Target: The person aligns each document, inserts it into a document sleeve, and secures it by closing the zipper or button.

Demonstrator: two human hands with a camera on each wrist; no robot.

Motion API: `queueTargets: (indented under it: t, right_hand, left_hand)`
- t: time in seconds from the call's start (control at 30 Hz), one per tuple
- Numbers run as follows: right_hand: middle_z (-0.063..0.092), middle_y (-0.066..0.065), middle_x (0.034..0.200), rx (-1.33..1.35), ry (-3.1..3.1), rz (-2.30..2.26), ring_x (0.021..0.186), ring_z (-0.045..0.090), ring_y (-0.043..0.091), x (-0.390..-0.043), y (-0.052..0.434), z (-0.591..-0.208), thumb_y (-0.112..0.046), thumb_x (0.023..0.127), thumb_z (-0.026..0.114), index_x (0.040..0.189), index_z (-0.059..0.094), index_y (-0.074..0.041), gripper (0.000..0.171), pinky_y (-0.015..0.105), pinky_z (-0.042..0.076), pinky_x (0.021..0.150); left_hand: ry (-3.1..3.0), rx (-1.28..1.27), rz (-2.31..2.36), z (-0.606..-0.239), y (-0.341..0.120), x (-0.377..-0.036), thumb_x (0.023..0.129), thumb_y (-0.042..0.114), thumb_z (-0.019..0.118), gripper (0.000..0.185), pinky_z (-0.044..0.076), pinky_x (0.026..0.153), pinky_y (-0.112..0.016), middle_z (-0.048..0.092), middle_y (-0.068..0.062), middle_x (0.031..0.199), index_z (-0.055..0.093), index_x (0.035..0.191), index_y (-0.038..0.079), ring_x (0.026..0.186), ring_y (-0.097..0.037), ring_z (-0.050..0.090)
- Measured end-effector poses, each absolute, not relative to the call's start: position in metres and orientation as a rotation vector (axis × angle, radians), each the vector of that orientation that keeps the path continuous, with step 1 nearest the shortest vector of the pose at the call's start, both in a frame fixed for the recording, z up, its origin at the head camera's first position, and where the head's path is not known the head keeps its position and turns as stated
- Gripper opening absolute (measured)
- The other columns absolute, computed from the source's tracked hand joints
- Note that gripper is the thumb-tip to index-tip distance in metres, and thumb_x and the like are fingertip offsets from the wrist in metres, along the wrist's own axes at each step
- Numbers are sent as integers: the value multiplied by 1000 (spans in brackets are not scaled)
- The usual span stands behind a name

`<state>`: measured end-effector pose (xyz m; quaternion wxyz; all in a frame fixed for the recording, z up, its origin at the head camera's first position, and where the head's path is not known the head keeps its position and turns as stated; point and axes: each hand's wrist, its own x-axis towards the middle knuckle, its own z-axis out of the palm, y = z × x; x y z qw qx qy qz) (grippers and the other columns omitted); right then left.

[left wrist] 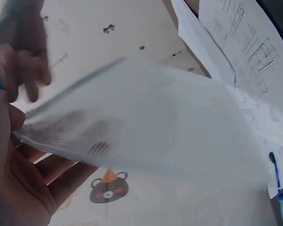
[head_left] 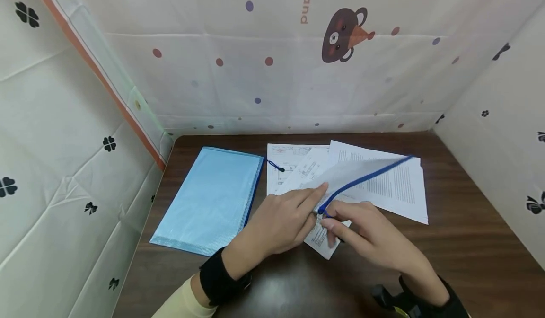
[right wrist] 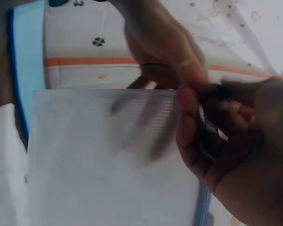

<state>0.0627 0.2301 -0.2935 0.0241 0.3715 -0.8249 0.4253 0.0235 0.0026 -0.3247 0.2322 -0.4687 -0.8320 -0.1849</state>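
Observation:
A translucent white zip pouch (head_left: 357,171) with a blue zipper edge is lifted at its near corner above printed sheets (head_left: 396,185). My left hand (head_left: 289,218) pinches that corner, fingers under and over the mesh pouch (left wrist: 146,127). My right hand (head_left: 353,228) pinches the zipper end right beside the left fingertips; its fingers (right wrist: 193,113) close on a small dark pull next to the pouch (right wrist: 104,160). A light blue zip pouch (head_left: 213,197) lies flat to the left.
Several printed papers (head_left: 294,166) with drawings and text lie spread on the dark wooden table (head_left: 468,242). Patterned fabric walls (head_left: 272,62) enclose the table on the left, back and right. A blue cord pull (head_left: 276,166) lies on the papers.

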Motion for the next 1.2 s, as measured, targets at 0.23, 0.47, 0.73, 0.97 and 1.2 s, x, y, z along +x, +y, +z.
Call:
queueTargets:
  t: [0.23, 0.47, 0.73, 0.97, 1.2]
  right_hand:
    - [51, -21, 77, 1189, -2550, 911, 66, 47, -4, 45, 226, -276, -2, 103, 65, 98, 63, -27, 26, 17, 43, 59]
    - [68, -12, 88, 973, -2497, 526, 74, 54, 5, 24, 243, -257, -7, 97, 74, 102, 74, -18, 12, 27, 49, 62]
    - [75, 0, 97, 862, -2505, 493, 79, 60, 13, 9, 247, -260, -2, 94, 76, 102, 77, -12, 13, 37, 52, 66]
    - [75, 3, 97, 845, -2493, 505, 81, 64, 17, 2, 244, -271, -3, 95, 75, 101, 77, -10, 9, 38, 54, 65]
    - [76, 6, 97, 783, -2476, 512, 79, 64, 19, -2, 250, -274, 0, 93, 76, 100, 77, -7, 10, 40, 53, 65]
  left_hand:
    - [-2314, -1282, -516, -324, -8, 12, 108, 21, 63, 44, 61, 76, -26, 75, -3, 128, 59, 151, 9, 111, -15, 74]
    - [-2357, -1241, -592, -314, -30, 2, 107, 19, 65, 47, 60, 73, -26, 76, -5, 125, 58, 153, 14, 100, -17, 77]
    - [-2434, -1124, -576, -308, -52, -7, 104, 12, 69, 46, 44, 57, -22, 76, -3, 120, 64, 148, 21, 74, -11, 64]
    - [-2503, -1077, -535, -308, -61, -13, 104, 7, 66, 42, 35, 53, -20, 76, -3, 122, 69, 143, 21, 67, -8, 54]
    - [-2562, -983, -551, -304, -72, -15, 101, -1, 67, 40, 48, 61, -23, 76, -4, 124, 73, 136, 17, 78, -11, 64]
